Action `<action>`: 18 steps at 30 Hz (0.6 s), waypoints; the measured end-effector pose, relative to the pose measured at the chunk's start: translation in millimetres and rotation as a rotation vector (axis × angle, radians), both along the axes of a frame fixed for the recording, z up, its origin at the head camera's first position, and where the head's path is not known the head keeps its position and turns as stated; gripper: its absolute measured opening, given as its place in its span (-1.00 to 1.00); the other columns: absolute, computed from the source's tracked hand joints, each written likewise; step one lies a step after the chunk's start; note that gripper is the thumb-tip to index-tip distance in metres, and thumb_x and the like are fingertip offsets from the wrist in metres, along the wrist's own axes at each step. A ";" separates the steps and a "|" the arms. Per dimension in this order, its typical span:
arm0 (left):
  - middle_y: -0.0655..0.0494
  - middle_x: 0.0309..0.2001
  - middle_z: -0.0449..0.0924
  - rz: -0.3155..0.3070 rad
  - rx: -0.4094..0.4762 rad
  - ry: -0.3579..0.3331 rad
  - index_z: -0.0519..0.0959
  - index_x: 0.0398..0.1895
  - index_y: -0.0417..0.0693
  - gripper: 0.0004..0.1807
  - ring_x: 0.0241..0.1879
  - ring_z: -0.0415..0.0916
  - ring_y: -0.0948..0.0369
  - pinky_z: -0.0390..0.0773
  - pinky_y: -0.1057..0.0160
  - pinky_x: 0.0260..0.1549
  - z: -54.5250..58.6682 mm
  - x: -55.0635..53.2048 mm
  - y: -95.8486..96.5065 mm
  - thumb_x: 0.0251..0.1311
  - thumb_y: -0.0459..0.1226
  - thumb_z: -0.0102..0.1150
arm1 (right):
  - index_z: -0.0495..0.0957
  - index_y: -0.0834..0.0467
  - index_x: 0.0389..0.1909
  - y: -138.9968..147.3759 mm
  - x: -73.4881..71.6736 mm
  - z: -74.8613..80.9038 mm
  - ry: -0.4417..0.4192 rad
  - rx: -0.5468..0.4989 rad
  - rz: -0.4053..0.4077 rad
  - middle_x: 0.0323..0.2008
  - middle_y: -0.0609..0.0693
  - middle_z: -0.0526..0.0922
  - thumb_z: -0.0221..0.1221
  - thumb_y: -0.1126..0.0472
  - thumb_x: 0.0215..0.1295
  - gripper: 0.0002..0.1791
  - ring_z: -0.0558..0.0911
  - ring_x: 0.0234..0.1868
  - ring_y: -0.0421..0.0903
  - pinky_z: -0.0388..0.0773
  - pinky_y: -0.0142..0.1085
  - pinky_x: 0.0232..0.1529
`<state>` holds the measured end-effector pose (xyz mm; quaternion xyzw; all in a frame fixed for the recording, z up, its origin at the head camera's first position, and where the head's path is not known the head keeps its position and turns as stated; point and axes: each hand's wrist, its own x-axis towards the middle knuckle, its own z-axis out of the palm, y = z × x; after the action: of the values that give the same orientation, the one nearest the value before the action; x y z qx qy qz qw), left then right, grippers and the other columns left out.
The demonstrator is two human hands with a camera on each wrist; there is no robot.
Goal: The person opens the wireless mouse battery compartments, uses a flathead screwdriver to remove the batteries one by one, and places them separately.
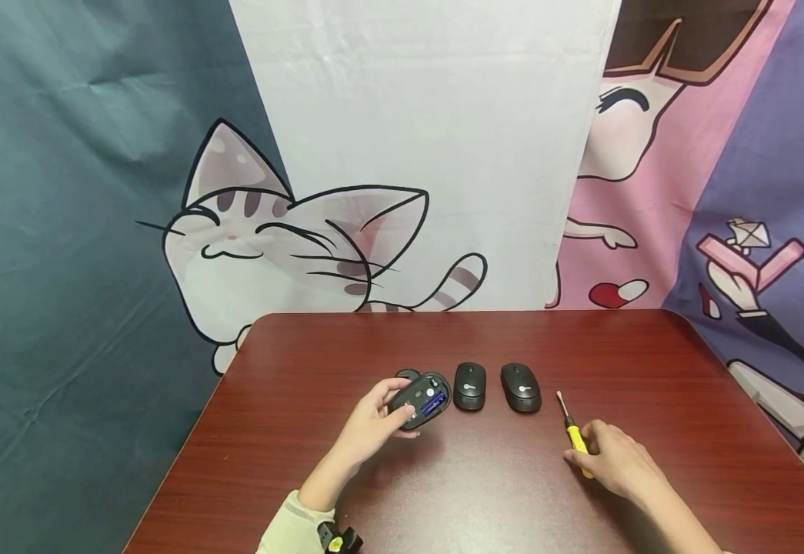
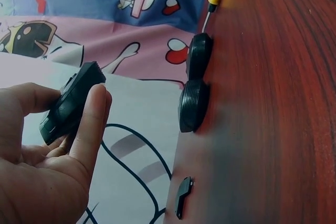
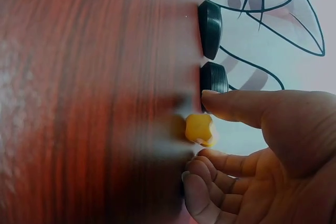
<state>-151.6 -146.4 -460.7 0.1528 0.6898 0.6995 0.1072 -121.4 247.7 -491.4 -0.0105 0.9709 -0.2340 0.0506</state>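
My left hand (image 1: pixel 367 427) holds a black computer mouse (image 1: pixel 418 402) above the table, its underside turned up. The battery compartment is uncovered, with a blue battery (image 1: pixel 433 403) inside. In the left wrist view the mouse (image 2: pixel 73 103) shows edge-on between thumb and fingers. My right hand (image 1: pixel 619 459) has thumb and fingers on either side of the yellow handle of a screwdriver (image 1: pixel 577 442), low at the tabletop. The screwdriver's metal shaft points away from me. In the right wrist view only the yellow handle end (image 3: pixel 199 129) shows between thumb and fingers.
Two more black mice, one (image 1: pixel 470 386) in the middle and one (image 1: pixel 521 387) to its right, stand upright on the reddish-brown table (image 1: pixel 485 492). A small black cover piece (image 2: pixel 184 198) lies behind the held mouse. A cartoon-printed cloth (image 1: pixel 429 115) hangs behind the table.
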 end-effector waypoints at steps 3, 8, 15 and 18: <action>-0.43 0.23 0.45 -0.003 0.000 0.000 0.29 0.34 -0.38 -0.46 -0.09 0.68 0.06 0.79 0.06 -0.21 1.0 0.8 0.9 0.36 -0.42 0.18 | 0.54 0.16 -0.22 0.0 -0.9 -1.9 -0.004 0.005 -0.002 -0.44 -0.11 0.55 0.40 -0.05 0.17 -0.60 0.48 -0.41 -0.16 0.42 -0.22 -0.45; -0.42 0.20 0.46 -0.008 -0.001 -0.003 0.30 0.34 -0.37 -0.47 -0.10 0.68 0.09 0.79 0.06 -0.21 0.4 1.2 2.4 0.36 -0.41 0.19 | 0.50 0.10 -0.30 -0.6 -2.4 -3.7 -0.025 0.025 -0.013 -0.50 -0.10 0.52 0.36 -0.03 0.21 -0.68 0.45 -0.45 -0.11 0.35 -0.22 -0.49; -0.35 0.16 0.50 -0.011 -0.010 -0.003 0.34 0.36 -0.31 -0.46 -0.15 0.69 0.13 0.79 0.06 -0.21 2.1 2.1 3.5 0.36 -0.37 0.21 | 0.53 0.07 -0.43 2.0 -6.8 -2.2 -0.024 0.043 -0.022 -0.54 -0.06 0.50 0.26 0.03 0.25 -0.79 0.43 -0.47 -0.06 0.33 -0.20 -0.52; -0.31 0.15 0.51 -0.009 -0.022 -0.002 0.36 0.36 -0.27 -0.46 -0.16 0.69 0.12 0.79 0.08 -0.21 4.3 2.4 3.8 0.37 -0.33 0.22 | 0.57 0.11 -0.38 5.9 -5.8 1.7 -0.006 0.026 -0.043 -0.52 -0.07 0.54 0.22 0.04 0.28 -0.80 0.45 -0.47 -0.07 0.36 -0.20 -0.52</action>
<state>-149.2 -142.6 -456.4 0.1539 0.6967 0.6916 0.1125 -127.1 253.6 -489.7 0.0118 0.9737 -0.2223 0.0488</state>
